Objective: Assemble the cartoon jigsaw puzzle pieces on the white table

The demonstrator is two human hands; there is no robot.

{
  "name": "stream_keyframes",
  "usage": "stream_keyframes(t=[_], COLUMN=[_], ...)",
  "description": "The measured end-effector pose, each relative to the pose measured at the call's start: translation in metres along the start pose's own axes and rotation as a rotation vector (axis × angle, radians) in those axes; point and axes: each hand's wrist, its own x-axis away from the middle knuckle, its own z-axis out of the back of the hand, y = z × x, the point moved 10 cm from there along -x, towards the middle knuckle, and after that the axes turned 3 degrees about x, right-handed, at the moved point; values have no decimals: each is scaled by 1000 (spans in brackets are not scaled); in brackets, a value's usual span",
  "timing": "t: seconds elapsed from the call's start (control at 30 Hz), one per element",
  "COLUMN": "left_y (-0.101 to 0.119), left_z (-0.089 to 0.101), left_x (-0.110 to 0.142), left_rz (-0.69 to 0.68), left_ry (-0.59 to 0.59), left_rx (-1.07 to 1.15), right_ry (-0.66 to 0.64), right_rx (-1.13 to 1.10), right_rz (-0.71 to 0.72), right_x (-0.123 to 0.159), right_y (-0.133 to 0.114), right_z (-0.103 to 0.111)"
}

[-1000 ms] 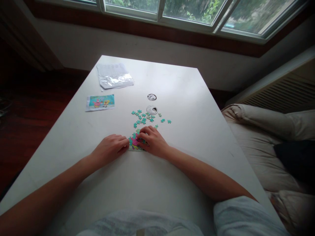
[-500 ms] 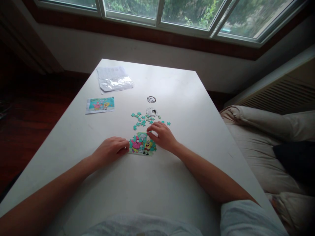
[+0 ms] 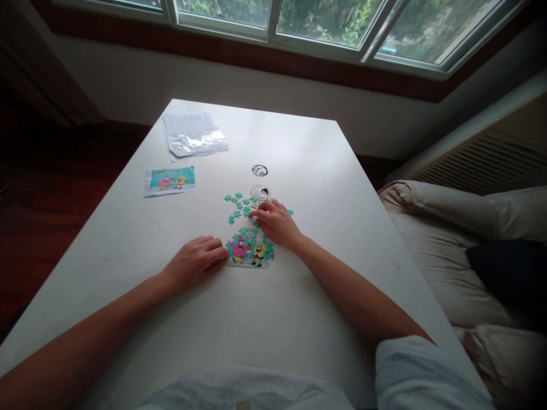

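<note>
A partly assembled jigsaw puzzle with cartoon figures, one pink and one yellow, lies flat on the white table. My left hand rests at its left edge, fingers loosely curved and fingertips touching the border. Above the puzzle, my right hand hovers low over the loose teal puzzle pieces. Its thumb and forefinger look slightly apart, close beside a piece, and no piece shows between them. The palm and fingers cover some of the pieces on the right.
A printed reference picture lies on the table's left side. Behind it are papers in a clear plastic bag. Two round metal-rimmed fittings are set in the tabletop. A beige sofa stands on the right, with windows beyond.
My right hand has moved from the puzzle's upper right edge up to the loose pieces, uncovering that part of the puzzle. My left hand stays at the left edge. The view has shifted slightly.
</note>
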Motion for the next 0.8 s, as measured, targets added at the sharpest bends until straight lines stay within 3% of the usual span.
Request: stream_keyframes(t=[0.23,0.53,0.8], left_y=[10,15,-12], left_z=[4,6,28], left_x=[1,2,5], left_rz=[-64,-88,82], left_ry=[53,76,276], left_rx=[46,56,68], right_ry=[36,25,-11], right_rx=[-16,-35,-27], right_rz=[-65,-62,-119], right_x=[6,5,5], right_y=[14,14,19], right_z=[5,4,4])
